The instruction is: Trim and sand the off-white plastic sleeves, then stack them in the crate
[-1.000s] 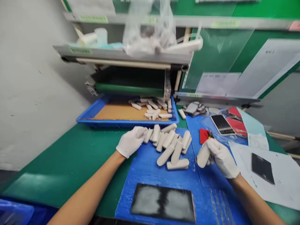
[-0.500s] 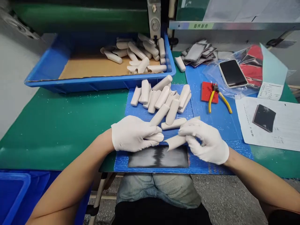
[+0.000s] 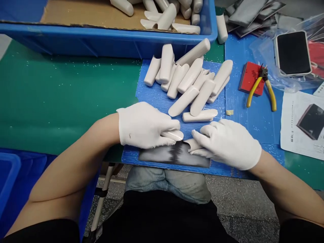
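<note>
My left hand (image 3: pixel 148 126), in a white glove, is closed around a white plastic shell piece (image 3: pixel 174 135) whose rounded end pokes out past the fingers. In my right hand (image 3: pixel 226 143), also gloved, is a second white shell piece (image 3: pixel 193 145), its curved open end facing left; most of it is hidden by the fingers. The two pieces are close but apart. Both hands hover over a dark sanding sheet (image 3: pixel 174 157) with a worn, whitish surface, at the table's front edge. Beyond them lies a heap of similar white shell pieces (image 3: pixel 189 77) on a blue board (image 3: pixel 157 96).
A blue bin (image 3: pixel 101 40) with more white pieces stands at the back. To the right are yellow-handled cutters (image 3: pixel 268 91) on a red block (image 3: pixel 249 76), a phone (image 3: pixel 293 52) on clear plastic, a paper (image 3: pixel 291 118) with a dark pad (image 3: pixel 312 121), and a pile of grey pads (image 3: pixel 250 17).
The view has tilted down and nearer the table. My right hand has turned over its shell piece, covering more of it, and lowered it toward the sheet. My left hand keeps its hold.
</note>
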The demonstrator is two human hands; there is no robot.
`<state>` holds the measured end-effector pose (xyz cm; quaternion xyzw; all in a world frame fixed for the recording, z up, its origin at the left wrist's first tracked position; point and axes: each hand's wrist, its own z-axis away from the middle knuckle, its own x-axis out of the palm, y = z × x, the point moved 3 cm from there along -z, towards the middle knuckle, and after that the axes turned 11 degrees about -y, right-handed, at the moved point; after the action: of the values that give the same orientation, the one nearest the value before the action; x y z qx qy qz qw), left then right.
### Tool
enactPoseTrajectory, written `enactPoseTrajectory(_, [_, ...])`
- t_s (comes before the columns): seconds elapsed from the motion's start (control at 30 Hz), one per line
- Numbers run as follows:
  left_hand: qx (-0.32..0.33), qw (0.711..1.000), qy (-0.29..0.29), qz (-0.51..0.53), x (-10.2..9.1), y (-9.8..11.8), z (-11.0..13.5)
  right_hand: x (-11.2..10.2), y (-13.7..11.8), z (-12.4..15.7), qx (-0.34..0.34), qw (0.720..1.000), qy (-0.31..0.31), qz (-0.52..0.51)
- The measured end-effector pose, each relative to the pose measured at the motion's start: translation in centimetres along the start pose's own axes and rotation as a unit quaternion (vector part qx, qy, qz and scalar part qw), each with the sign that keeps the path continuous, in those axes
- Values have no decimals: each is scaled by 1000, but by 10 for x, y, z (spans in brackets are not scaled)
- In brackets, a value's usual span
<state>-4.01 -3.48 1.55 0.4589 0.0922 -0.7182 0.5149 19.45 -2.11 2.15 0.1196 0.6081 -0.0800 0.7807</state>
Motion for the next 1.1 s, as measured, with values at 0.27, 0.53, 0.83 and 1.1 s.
enactPoseTrajectory(0.27, [-94,985,107,-101,37,25,44,7,-12,28,69,996,-54,0])
enactPoseTrajectory(0.53, [-170,975,70,-128,40,54,68,-7,-38,38,173,970,-146,-86])
enactPoseTrajectory(0.83, [-152,980,3,-131,10,65,55,-32,-53,9,150,979,-121,-60])
enactPoseTrajectory(1.1, [-124,974,34,-186,30,34,74,-42,-53,5,164,974,-128,-88])
